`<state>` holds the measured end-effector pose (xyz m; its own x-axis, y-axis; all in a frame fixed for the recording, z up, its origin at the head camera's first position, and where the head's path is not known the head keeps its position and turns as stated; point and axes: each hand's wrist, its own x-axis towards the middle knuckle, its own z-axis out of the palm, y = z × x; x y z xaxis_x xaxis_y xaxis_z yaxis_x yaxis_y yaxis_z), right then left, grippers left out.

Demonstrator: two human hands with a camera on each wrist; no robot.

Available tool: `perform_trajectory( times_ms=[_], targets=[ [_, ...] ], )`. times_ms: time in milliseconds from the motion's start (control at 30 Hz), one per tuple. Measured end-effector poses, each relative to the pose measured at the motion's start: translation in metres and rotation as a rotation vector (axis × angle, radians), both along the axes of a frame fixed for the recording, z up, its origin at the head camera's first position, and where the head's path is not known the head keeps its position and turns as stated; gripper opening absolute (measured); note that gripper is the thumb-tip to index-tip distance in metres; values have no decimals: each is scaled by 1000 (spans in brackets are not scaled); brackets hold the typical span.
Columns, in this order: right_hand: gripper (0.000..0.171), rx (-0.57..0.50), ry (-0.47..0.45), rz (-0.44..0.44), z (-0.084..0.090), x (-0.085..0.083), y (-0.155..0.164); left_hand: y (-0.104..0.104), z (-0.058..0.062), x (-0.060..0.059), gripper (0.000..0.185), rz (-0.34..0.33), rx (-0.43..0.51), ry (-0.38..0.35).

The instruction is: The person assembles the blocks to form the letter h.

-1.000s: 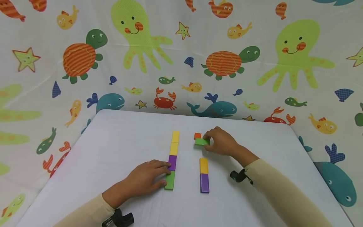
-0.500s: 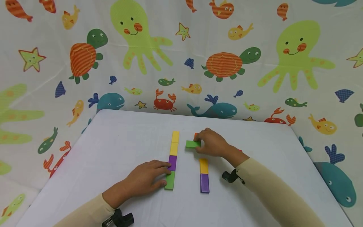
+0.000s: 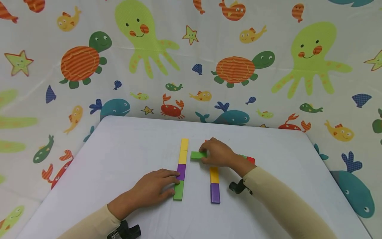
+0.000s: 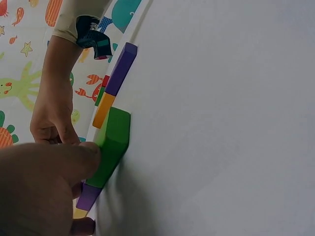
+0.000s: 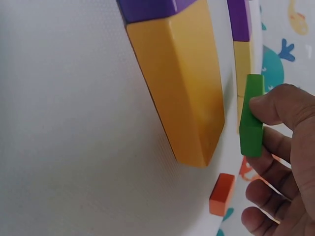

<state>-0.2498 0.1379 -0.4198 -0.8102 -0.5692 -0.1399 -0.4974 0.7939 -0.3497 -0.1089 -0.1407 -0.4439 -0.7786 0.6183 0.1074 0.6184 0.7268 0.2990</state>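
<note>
My right hand (image 3: 219, 153) pinches a small green block (image 3: 197, 155) by its right end, between thumb and fingers. In the right wrist view this block (image 5: 252, 118) appears raised off the table. To its left runs a straight row of touching blocks: two yellow blocks (image 3: 183, 151) at the far end, a purple block (image 3: 181, 170), and another green block (image 3: 179, 192) nearest me. My left hand (image 3: 149, 187) rests against that row, its fingertips on the purple block and its thumb at the near green one.
Right of the row, an orange-yellow block (image 3: 214, 175) and a purple block (image 3: 215, 193) lie end to end. An orange block (image 5: 221, 194) is mostly hidden by my right hand in the head view. Beyond the right forearm lie a red block (image 3: 251, 160) and a partly hidden green piece.
My right hand has carried the green block left and slightly nearer me, away from the orange block and towards the row. The left hand has stayed in place.
</note>
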Motion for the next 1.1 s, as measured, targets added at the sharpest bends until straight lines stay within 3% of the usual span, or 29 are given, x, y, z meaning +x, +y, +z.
perform_trajectory(
  times_ms=[567,1100],
  targets=[
    [34,29,8,49,-12,-1,-8,2,-2,-3,29,1,-16,11],
    [34,43,16,62,-16,0,-11,3,-7,-5,29,9,-10,-25]
  ],
)
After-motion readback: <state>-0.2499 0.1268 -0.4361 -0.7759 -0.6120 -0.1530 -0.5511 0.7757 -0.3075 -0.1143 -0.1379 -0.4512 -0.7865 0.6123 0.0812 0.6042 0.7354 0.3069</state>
